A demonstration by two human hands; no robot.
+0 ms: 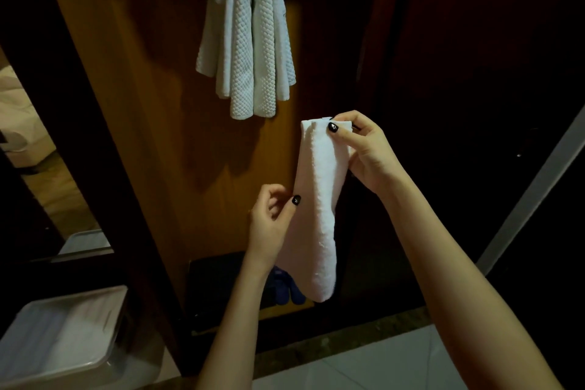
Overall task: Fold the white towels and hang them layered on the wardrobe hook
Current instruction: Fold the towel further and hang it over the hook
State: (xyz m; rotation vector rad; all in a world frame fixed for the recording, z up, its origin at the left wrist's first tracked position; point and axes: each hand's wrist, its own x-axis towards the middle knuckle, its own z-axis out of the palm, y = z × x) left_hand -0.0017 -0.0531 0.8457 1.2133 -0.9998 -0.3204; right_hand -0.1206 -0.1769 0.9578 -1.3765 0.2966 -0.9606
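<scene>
A narrow folded white towel (318,209) hangs lengthwise in front of the wooden wardrobe panel (152,123). My right hand (364,152) pinches its top end between thumb and fingers. My left hand (272,218) grips its left edge about halfway down. Above, a bundle of white waffle-weave towels (250,41) hangs gathered and fanned from the top of the panel; the hook itself is hidden by the cloth.
A white plastic bin (63,332) stands at the lower left, a second pale container (85,244) behind it. A dark box with something blue (285,291) sits at the panel's foot. Dark wardrobe doors fill the right; pale floor tiles (380,364) lie below.
</scene>
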